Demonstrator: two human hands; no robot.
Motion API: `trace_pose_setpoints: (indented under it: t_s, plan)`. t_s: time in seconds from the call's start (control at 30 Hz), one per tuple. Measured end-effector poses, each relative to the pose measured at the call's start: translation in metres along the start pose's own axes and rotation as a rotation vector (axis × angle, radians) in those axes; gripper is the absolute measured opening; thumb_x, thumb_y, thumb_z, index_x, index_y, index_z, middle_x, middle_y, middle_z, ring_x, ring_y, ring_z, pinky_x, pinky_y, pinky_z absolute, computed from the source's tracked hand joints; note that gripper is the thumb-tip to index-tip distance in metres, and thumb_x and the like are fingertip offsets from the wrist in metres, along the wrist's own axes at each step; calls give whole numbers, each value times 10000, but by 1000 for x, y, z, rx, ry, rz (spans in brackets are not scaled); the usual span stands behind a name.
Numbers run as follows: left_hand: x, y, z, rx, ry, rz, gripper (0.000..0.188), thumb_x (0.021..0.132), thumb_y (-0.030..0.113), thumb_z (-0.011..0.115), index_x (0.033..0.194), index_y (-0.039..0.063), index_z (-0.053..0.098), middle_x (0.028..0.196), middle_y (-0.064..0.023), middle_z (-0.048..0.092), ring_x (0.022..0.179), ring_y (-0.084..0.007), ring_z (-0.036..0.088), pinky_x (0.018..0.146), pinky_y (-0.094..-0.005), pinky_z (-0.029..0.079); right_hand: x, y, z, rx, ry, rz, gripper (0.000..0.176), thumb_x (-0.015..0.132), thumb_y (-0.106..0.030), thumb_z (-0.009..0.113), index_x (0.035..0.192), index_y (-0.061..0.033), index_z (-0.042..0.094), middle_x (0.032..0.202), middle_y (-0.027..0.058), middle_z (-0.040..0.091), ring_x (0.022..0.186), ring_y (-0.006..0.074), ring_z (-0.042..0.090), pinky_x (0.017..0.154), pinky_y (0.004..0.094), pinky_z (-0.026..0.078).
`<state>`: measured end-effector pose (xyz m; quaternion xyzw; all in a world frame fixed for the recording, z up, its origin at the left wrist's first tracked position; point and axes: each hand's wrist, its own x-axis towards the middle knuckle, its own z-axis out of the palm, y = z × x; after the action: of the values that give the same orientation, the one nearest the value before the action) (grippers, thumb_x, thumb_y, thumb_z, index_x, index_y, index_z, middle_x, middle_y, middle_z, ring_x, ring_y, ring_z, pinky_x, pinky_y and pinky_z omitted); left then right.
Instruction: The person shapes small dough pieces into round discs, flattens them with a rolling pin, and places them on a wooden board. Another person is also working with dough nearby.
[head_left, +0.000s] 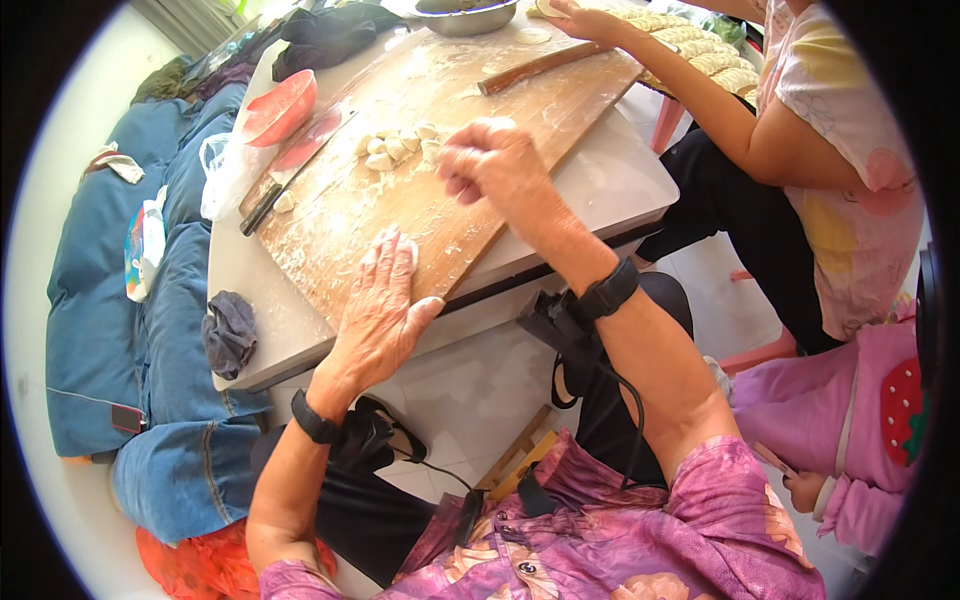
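Observation:
My left hand (385, 300) lies palm down on the near end of a floured wooden board (465, 225), fingers stretched out and thumb apart. White shows at its fingertips; what is under the palm is hidden. My right hand (491, 161) hangs over the middle of the board with curled fingers, slightly blurred. Whether anything is pinched in it I cannot tell. Just left of it sits a cluster of small dough pieces (380, 161). One lone dough piece (285, 201) lies by the handle of a kitchen knife (262, 210) at the board's left edge.
A pink plastic bowl (281, 111), a plastic bag (225, 176) and a dark cloth (229, 334) are left of the board. Beyond lie a rolling pin (544, 67), a dough wrapper (532, 36) and a metal bowl (465, 16). A co-worker's hand (589, 21) holds a wrapper near rows of dumplings (705, 49).

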<state>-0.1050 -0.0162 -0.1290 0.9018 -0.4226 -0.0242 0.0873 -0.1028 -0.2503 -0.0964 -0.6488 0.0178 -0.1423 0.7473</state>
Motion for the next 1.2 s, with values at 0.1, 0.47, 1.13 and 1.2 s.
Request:
trace_pose_setpoints:
  t_s: [0.1, 0.47, 1.13, 1.2]
  plan:
    - [17, 10, 1, -28, -35, 44, 771, 980, 460, 449, 1480, -98, 268, 1578, -306, 171, 1493, -417, 121, 1217, -466, 97, 8, -5, -20, 121, 190, -58, 106, 944, -92, 609, 958, 4, 653, 818, 75, 698, 673, 116, 659, 596, 227, 543]
    - [112, 42, 10, -75, -68, 39, 874, 968, 573, 362, 1491, -113, 226, 1578, -322, 151, 1497, -422, 91, 1218, -464, 89, 6, -16, -51, 182, 321, -108, 105, 948, -105, 628, 966, -3, 646, 827, 89, 700, 689, 129, 674, 604, 229, 562]
    - [155, 49, 11, -21, 157, 110, 589, 977, 457, 460, 1376, 24, 455, 1390, -256, 455, 1314, -413, 411, 1087, -498, 316, 8, -16, -45, 211, 252, -58, 99, 951, -103, 618, 964, -10, 651, 823, 82, 704, 681, 118, 664, 600, 228, 553]
    - [148, 45, 4, -14, 178, 108, 529, 987, 406, 488, 1327, 2, 506, 1352, -263, 497, 1278, -414, 458, 1055, -490, 365, 8, -16, -43, 205, 251, -60, 100, 951, -104, 619, 961, -9, 651, 816, 77, 702, 680, 116, 662, 601, 228, 553]
